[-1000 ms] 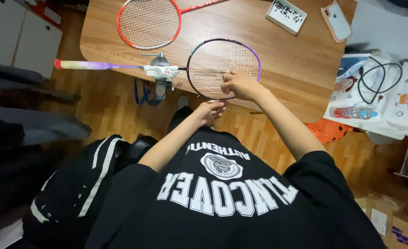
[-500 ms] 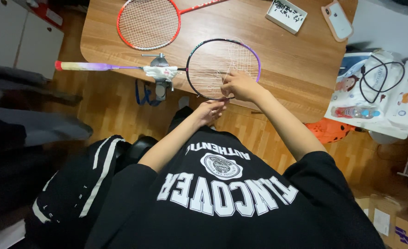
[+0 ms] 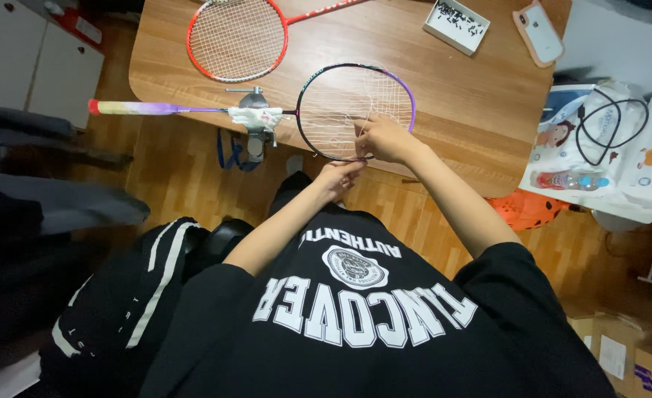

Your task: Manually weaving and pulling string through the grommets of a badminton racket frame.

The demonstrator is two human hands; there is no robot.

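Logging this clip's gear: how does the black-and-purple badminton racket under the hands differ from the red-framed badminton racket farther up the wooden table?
The black-and-purple badminton racket has loose, unfinished white strings; the red-framed badminton racket has an even, full grid. The black-and-purple one is gripped at its shaft by a metal clamp, its handle overhanging the wooden table; the red one lies free. The right hand touches only the black-and-purple one. Both lie flat.

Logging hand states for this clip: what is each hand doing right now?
Left hand: below the racket rim, fingers curled; grip cannot be told.
Right hand: closed, pinching the strings.
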